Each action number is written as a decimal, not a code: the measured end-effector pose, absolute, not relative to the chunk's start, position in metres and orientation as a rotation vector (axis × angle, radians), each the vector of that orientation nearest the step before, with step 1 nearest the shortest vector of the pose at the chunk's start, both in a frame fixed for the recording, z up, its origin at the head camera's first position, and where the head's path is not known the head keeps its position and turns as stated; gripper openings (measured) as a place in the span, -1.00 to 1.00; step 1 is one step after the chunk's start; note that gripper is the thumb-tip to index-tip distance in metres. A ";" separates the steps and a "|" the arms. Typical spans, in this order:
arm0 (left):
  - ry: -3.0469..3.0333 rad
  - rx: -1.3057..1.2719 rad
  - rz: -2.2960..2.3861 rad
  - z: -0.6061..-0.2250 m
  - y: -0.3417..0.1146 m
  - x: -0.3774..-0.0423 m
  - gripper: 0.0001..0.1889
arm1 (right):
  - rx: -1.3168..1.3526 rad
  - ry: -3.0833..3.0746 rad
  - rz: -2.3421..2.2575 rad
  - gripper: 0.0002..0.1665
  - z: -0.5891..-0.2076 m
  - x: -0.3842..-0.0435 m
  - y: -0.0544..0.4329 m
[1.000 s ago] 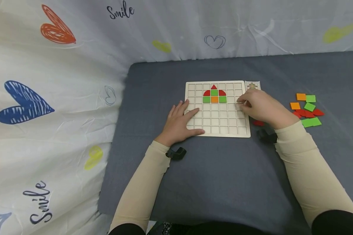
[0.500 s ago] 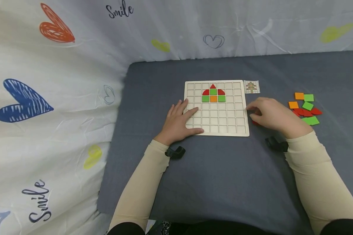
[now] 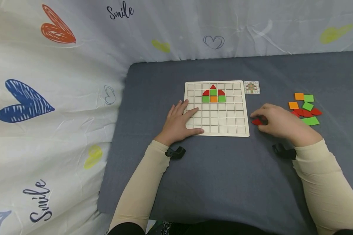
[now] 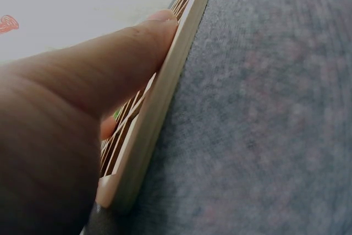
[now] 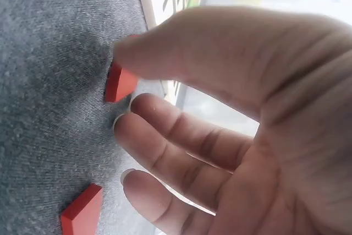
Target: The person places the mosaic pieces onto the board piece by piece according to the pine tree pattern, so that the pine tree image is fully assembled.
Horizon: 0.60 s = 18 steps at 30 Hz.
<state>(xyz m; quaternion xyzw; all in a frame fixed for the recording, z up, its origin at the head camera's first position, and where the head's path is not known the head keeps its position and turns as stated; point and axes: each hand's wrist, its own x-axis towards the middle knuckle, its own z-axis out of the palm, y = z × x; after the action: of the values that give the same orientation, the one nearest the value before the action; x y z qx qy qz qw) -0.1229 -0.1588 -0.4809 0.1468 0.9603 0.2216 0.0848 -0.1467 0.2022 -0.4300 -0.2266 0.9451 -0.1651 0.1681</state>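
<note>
My left hand (image 3: 178, 125) lies with spread fingers on the left side of a pale wooden grid board (image 3: 223, 122). In the left wrist view its thumb (image 4: 132, 48) rests along the board's edge. Toward the top of the board sit a red triangle (image 3: 213, 86), red rounded tiles (image 3: 221, 92), green square tiles (image 3: 221, 99) and an orange square tile (image 3: 213, 99). Just right of the board, my right hand (image 3: 277, 122) has thumb and forefinger parted around a loose red tile (image 3: 256, 122). In the right wrist view the thumb overlaps that tile (image 5: 120, 85).
A small picture card (image 3: 251, 87) lies against the board's upper right corner. Farther right are loose orange tiles (image 3: 293, 105), green tiles (image 3: 310, 121) and red tiles (image 3: 307, 113) on the grey cloth (image 3: 217, 176). A white printed curtain (image 3: 179, 29) borders the far side and left.
My right hand has drawn back from the board's right edge, to the right and nearer me, uncovering the picture card and the loose red tile. The left hand has stayed put.
</note>
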 end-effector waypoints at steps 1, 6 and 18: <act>2.863 0.439 0.665 -0.481 -0.159 -0.123 -0.03 | -0.640 2.688 -0.461 -0.55 -0.430 -0.146 0.202; 2.860 0.445 0.681 -0.480 -0.159 -0.122 -0.03 | -0.636 2.691 -0.445 -0.57 -0.431 -0.146 0.203; 2.860 0.445 0.670 -0.480 -0.159 -0.122 -0.02 | -0.644 2.706 -0.509 -0.72 -0.437 -0.149 0.209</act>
<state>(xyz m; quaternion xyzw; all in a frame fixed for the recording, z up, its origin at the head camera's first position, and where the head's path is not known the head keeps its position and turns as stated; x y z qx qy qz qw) -0.1222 -0.1591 -0.4799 0.1492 0.9591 0.2248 0.0854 -0.1493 0.2094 -0.4369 -0.2250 0.9451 -0.1777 0.1565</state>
